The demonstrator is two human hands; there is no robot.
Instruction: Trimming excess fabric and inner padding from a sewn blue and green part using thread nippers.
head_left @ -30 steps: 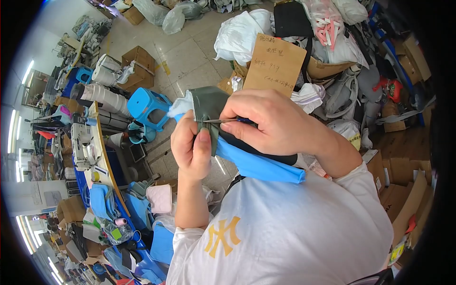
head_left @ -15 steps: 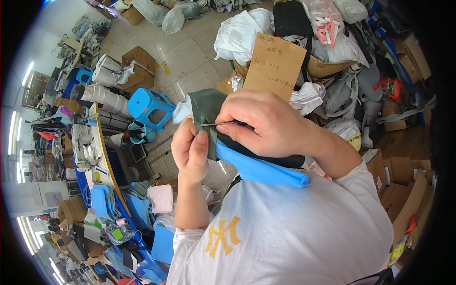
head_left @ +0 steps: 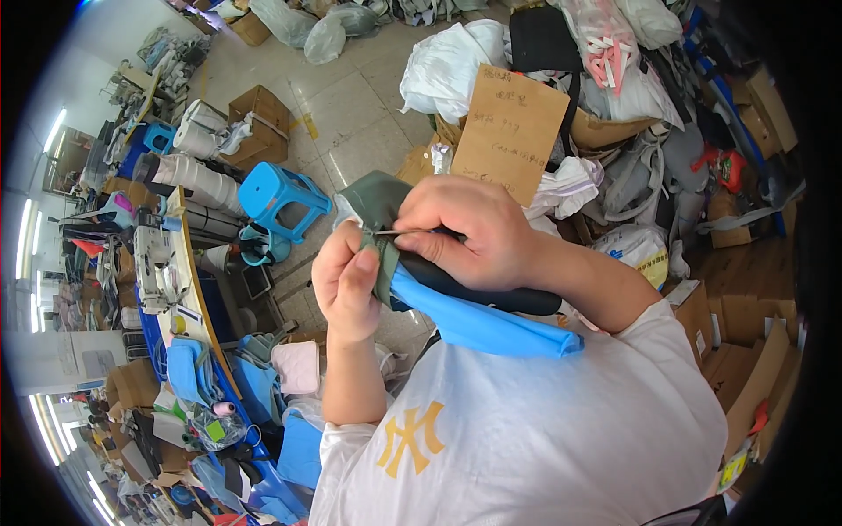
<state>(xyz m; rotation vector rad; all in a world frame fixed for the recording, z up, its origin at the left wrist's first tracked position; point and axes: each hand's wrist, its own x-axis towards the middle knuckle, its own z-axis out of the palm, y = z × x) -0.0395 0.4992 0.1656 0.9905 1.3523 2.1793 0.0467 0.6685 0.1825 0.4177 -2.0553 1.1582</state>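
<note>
My left hand (head_left: 349, 280) is closed on the dark olive-green fabric piece (head_left: 367, 193), its thumb pressed on a narrow folded part. My right hand (head_left: 469, 232) is closed round a thin pointed metal tool (head_left: 386, 233), its tip at the green fabric beside my left thumb; whether it is snips, tweezers or a blade I cannot tell. A strip of bright blue fabric (head_left: 491, 320) hangs from the bundle toward my white shirt, with black material (head_left: 526, 300) above it. A pale fluffy layer (head_left: 345, 207) shows at the left edge of the green piece.
A blue plastic stool (head_left: 272, 193) stands left. Beyond it are a long table edge (head_left: 200, 294) with sewing machines (head_left: 153, 263), rolls (head_left: 189, 180) and blue pieces. Ahead right are white bags (head_left: 447, 66), a brown card (head_left: 500, 131) and piled straps; cardboard boxes (head_left: 737, 342) stand right.
Both hands and the bundle have shifted slightly downward. The green fabric's top has tilted over to the left, covering more of the pale layer, and the blue strip hangs a little lower.
</note>
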